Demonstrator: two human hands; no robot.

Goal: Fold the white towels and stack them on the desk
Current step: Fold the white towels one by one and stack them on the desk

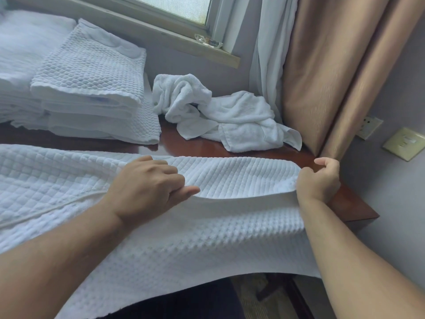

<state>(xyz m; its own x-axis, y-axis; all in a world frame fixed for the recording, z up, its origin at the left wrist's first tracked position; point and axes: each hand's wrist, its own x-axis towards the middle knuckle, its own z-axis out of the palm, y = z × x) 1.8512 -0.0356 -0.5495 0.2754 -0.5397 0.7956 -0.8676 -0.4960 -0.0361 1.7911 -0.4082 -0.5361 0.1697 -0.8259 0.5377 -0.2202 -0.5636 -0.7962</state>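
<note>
Right hand (319,178) pinches one end of the big white bumpy towel (207,238); left hand (147,180) grips its middle, fingers curled.

The left hand (147,180) and right hand (319,180) are bare, fingers and wrists alike. The left forearm (69,249) and right forearm (340,245) are bare as far as the picture's edge. Fine hair shows on the left forearm.

Frosted window (174,5), wooden sill (184,41), tan curtain (333,65), grey wall (391,203), glossy reddish-brown desk (253,154) beneath.
</note>
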